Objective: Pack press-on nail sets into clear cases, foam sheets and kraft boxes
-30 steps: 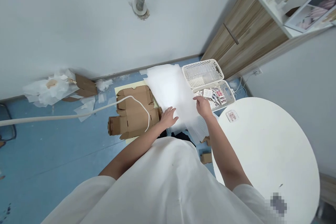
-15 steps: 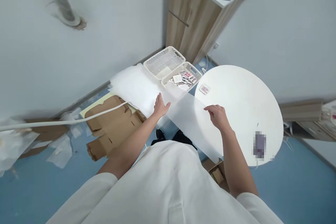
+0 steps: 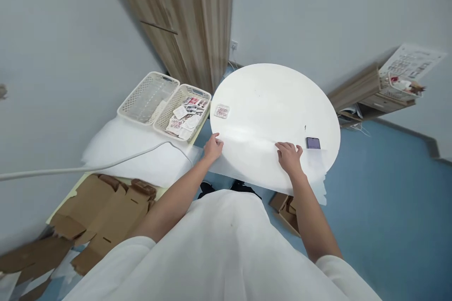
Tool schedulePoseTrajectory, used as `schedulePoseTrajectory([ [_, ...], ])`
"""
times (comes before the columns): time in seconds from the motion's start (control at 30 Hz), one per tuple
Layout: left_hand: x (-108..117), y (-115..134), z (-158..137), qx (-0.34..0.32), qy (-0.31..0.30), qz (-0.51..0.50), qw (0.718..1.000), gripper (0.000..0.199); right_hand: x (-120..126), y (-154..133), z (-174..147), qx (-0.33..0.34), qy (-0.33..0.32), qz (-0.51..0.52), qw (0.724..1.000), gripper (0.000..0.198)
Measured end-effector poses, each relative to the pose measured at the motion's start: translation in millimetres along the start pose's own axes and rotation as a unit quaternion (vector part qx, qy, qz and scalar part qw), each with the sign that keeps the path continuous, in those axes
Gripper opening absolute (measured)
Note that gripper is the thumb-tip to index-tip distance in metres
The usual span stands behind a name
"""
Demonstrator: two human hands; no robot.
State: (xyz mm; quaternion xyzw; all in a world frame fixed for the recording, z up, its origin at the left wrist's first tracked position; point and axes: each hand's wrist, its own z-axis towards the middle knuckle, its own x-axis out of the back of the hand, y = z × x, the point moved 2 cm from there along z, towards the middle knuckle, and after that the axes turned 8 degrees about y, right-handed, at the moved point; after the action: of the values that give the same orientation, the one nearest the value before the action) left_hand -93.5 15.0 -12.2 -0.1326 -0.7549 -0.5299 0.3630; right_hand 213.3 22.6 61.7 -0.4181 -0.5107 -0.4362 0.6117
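Observation:
A thin translucent white foam sheet (image 3: 247, 169) lies across the near part of the round white table (image 3: 275, 89), hanging past its front edge. My left hand (image 3: 213, 148) is at the table's left edge, fingers curled in and closed on the sheet's far edge. Further right, my right hand (image 3: 289, 156) rests on the same sheet with its fingers bent but apart. A small clear case with a pinkish pattern (image 3: 221, 111) sits on the table beyond my left hand. The sheet's right end reaches the lower edge of a phone (image 3: 313, 143).
Left of the table are two white baskets, one with clear packs (image 3: 148, 99), one with printed cards (image 3: 199, 91). A white foam stack (image 3: 123, 150), flattened cardboard (image 3: 106, 211) and a white hose (image 3: 106, 167) are nearby. An open carton (image 3: 282, 211) stands under the table.
My view has turned right toward the table. The foam sheet has come down onto the tabletop and spread rightward. My left hand has gone from outstretched to curled at its edge.

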Motion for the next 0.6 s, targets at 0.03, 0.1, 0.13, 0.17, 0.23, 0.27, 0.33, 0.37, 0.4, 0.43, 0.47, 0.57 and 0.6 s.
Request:
schedulePoseTrajectory([
  [0.03,-5,9,1,-0.001,0.003,0.021,1.000,0.046,-7,8,-1,-0.005,-0.015,-0.008,1.000,0.038],
  [0.1,-16,23,3,0.001,0.008,0.051,0.999,0.044,-22,23,-3,-0.018,-0.043,-0.014,0.999,0.042],
  [0.13,-22,29,4,0.003,0.009,0.062,0.998,0.044,-29,29,-4,-0.025,-0.056,-0.012,0.998,0.043],
  [0.17,-27,33,5,0.007,0.010,0.070,0.997,0.043,-35,34,-5,-0.030,-0.068,-0.009,0.997,0.044],
  [0.23,-37,40,7,0.017,0.014,0.088,0.996,0.043,-47,43,-6,-0.039,-0.090,0.001,0.995,0.047],
  [0.27,-42,42,8,0.021,0.016,0.096,0.995,0.042,-52,46,-7,-0.042,-0.102,0.005,0.994,0.048],
  [0.33,-49,45,9,0.028,0.020,0.109,0.993,0.042,-61,51,-9,-0.045,-0.124,0.010,0.991,0.052],
  [0.37,-52,46,9,0.031,0.021,0.115,0.993,0.042,-64,52,-9,-0.047,-0.133,0.011,0.990,0.053],
  [0.4,-55,47,8,0.035,0.022,0.119,0.992,0.042,-68,54,-9,-0.047,-0.139,0.012,0.989,0.054],
  [0.43,-57,48,8,0.038,0.023,0.123,0.991,0.042,-71,55,-9,-0.048,-0.144,0.013,0.988,0.055],
  [0.47,-59,48,9,0.041,0.026,0.126,0.991,0.041,-73,56,-9,-0.047,-0.147,0.015,0.988,0.057],
  [0.57,-63,48,11,0.038,0.030,0.130,0.990,0.040,-80,59,-9,-0.050,-0.153,0.027,0.987,0.058],
  [0.6,-64,48,12,0.035,0.029,0.131,0.990,0.039,-82,60,-10,-0.056,-0.155,0.031,0.986,0.057],
])
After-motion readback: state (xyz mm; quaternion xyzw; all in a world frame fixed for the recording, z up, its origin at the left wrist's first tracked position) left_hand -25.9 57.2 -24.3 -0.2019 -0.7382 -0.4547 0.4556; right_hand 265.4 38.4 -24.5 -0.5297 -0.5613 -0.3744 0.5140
